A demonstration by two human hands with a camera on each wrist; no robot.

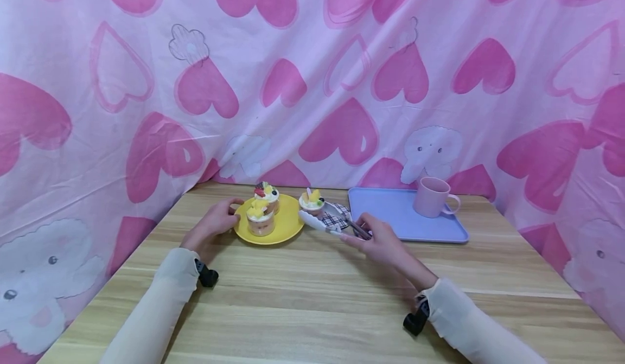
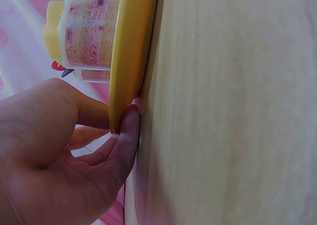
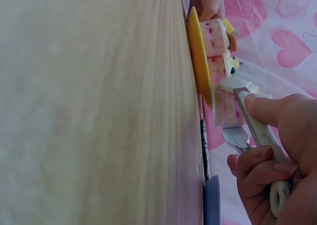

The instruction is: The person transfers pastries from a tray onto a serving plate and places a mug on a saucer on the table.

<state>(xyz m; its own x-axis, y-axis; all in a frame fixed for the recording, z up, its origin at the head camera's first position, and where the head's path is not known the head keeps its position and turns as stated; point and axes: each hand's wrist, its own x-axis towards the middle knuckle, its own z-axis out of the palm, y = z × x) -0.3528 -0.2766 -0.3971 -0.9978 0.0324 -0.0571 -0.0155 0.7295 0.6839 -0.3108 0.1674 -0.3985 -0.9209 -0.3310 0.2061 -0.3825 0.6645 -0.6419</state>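
Note:
My left hand pinches the near-left rim of a yellow plate; in the left wrist view the thumb lies on top and fingers below. Two clear dessert cups of layered cake stand on the plate: one topped with yellow fruit, one behind it with red fruit and dark berries. My right hand holds tongs with pale, scalloped ends. Between those ends is a third dessert cup, at the plate's right edge and seemingly raised off the table. Whether its base touches the plate I cannot tell.
A black-and-white checked cloth lies right of the plate. Beyond it sits a blue tray with a pink mug on its right side. A pink heart-patterned curtain hangs behind the wooden table.

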